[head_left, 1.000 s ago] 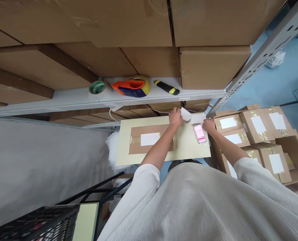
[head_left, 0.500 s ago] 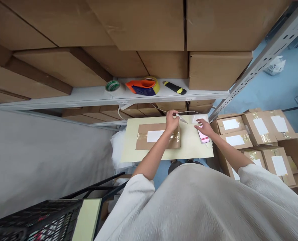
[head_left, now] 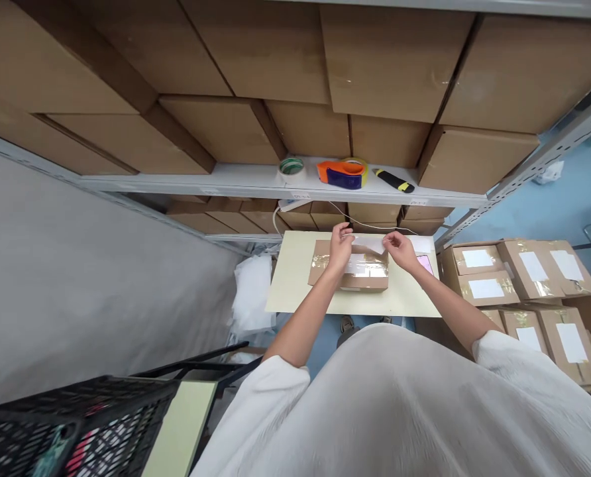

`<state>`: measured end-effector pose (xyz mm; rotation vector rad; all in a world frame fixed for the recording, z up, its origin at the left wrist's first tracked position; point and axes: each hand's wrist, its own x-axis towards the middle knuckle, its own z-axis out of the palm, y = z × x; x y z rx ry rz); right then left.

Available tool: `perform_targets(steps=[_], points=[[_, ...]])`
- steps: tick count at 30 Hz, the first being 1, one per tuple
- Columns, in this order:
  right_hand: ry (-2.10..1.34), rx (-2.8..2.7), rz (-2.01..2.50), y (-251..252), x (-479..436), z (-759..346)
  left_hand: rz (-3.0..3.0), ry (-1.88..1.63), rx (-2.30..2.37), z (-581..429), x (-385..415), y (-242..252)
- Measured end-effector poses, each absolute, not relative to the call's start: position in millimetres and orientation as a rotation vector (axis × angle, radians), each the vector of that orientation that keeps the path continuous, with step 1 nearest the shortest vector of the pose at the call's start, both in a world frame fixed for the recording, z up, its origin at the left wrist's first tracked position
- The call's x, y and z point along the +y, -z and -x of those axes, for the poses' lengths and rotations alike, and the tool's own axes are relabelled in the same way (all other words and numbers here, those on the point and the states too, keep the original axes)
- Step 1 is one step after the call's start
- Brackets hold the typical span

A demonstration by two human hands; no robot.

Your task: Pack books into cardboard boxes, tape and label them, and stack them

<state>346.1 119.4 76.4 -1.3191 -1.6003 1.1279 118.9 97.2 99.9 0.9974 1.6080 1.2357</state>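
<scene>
Head view: left hand (head_left: pixel 342 246) and right hand (head_left: pixel 399 248) pinch opposite ends of a white paper slip (head_left: pixel 370 243) over the far side of a brown cardboard box (head_left: pixel 350 281) on the pale-yellow bench (head_left: pixel 291 285). Shiny tape and a white label (head_left: pixel 358 264) are already on; the slip is not yet released.

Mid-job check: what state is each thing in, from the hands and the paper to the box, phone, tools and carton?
Left hand: pinching the white slip's left end
Right hand: pinching its right end
White slip: held between both hands
Box under the hands: closed, taped
Phone: screen lit, partly covered
Tape dispenser: loaded
Utility knife: lying down, blade position unclear
Big carton: open, holding parcels
</scene>
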Motion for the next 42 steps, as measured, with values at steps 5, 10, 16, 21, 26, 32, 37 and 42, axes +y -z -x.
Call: perform_targets(steps=[5,10,16,21,26,32,37,42], points=[[-1.173,-1.566,1.402,-76.8,109.5,-314.5,-0.907,-1.17,1.572,-78.5,75.9,-90.0],[-1.199,-1.56,1.449,-65.8,99.4,-295.4,-0.954,-1.212,1.532,-53.8,62.8,-69.9],[-1.047,-1.623,1.645,-52.3,78.4,-278.2,-1.173,-1.126,1.625,-37.7,45.8,-44.3],[-0.948,-1.706,1.703,-41.2,70.4,-270.4,-1.353,-1.038,1.66,-36.0,39.5,-28.4],[-0.826,-1.833,1.695,-32.0,69.1,-270.6,-1.453,-0.95,1.71,-37.3,40.4,-20.1],[-0.755,-1.908,1.742,-26.7,65.6,-267.7,-1.539,-0.87,1.758,-38.1,39.5,-15.6],[-0.697,-1.96,1.772,-21.3,64.3,-265.7,-1.599,-0.802,1.769,-38.1,37.5,-12.8],[-0.617,-2.025,1.806,-15.8,62.3,-263.3,-1.735,-0.745,1.799,-39.4,34.9,-13.1]])
